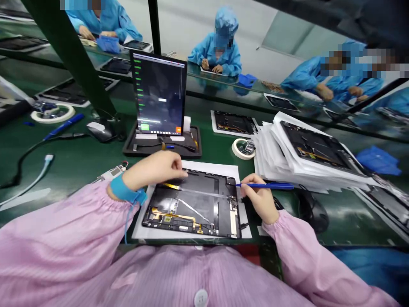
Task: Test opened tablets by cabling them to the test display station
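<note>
Right hand (263, 202) pinches blue pen-like tool (275, 186), tip at right edge of opened tablet (198, 200), lying on white paper (223, 169). Left hand (161, 168), fingers bent, is at tablet's top edge; can't tell from where I stand if it's gripping.

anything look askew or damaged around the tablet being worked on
Mainly the paper stack to the right: its sheets sit unevenly, edges jutting out at different angles. The open tablet shows no obvious damage.
</note>
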Tool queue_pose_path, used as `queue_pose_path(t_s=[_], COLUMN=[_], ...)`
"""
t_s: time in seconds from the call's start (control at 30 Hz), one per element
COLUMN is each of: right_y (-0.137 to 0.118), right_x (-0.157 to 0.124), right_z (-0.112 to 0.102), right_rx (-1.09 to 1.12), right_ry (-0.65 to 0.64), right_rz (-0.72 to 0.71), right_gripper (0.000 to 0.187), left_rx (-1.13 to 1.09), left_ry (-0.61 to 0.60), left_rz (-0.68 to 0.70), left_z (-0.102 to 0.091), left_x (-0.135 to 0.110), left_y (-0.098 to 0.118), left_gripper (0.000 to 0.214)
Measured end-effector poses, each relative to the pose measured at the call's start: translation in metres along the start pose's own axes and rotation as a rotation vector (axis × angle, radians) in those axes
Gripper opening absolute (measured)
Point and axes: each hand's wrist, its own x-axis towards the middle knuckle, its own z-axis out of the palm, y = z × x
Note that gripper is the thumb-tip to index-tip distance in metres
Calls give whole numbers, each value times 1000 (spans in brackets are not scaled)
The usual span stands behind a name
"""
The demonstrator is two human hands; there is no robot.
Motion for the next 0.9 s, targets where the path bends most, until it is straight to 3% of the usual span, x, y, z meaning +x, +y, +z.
queue_pose_path(t_s=[0.1,0.27,0.67,0.9], right_y=[5,6,8,-5], right_x=[-6,-7,-8,-5], right_z=[6,10,12,5], right_rx=[-33,-74,-67,-22], right_ry=[59,11,22,42], right_rz=[-28,-59,-47,-87], right_gripper=[11,11,14,15], left_rx=[119,242,277,172], left_ry=[-134,-97,-114,-204], left_rz=[17,36,51,77], left_z=[19,29,28,8], left_x=[1,4,3,-4], left_y=[3,-2,1,-6], left_gripper=[30,31,30,32])
